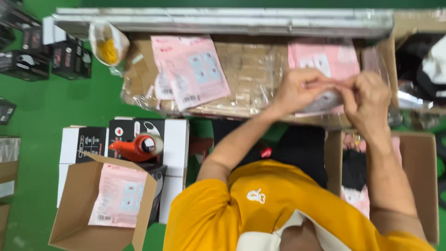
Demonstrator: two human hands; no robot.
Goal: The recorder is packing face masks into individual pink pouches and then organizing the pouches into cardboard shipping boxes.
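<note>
Seen from above, a person in a yellow shirt [278,209] leaned over a worktop [251,69] covered in cardboard and clear film, on a green floor [42,116].

At far left, dark boxes [28,60] sat on the floor. Below them an open cardboard box [74,209] held a pink packet [116,195]. Just behind it, a red tape dispenser [137,148] lay on black-and-white boxes [172,139].

On the worktop's left end lay a clear bag [108,46] of yellow pieces, and beside it a loose pile of pink packets [190,69].

Right of centre, both hands met over the worktop. The left hand [297,88] and the right hand [367,97] each pinched a pink pouch [325,100], fingers closed on its upper edge, the two hands nearly touching. The pouch was blurred, so its details could not be made out. Just behind the hands lay a pink stack [325,56] of more packets.

Below the right forearm, another open carton [418,176] stood on the floor; its contents looked pink and dark but were mostly hidden by the arm. At far right, a box [418,60] held dark and white items.
</note>
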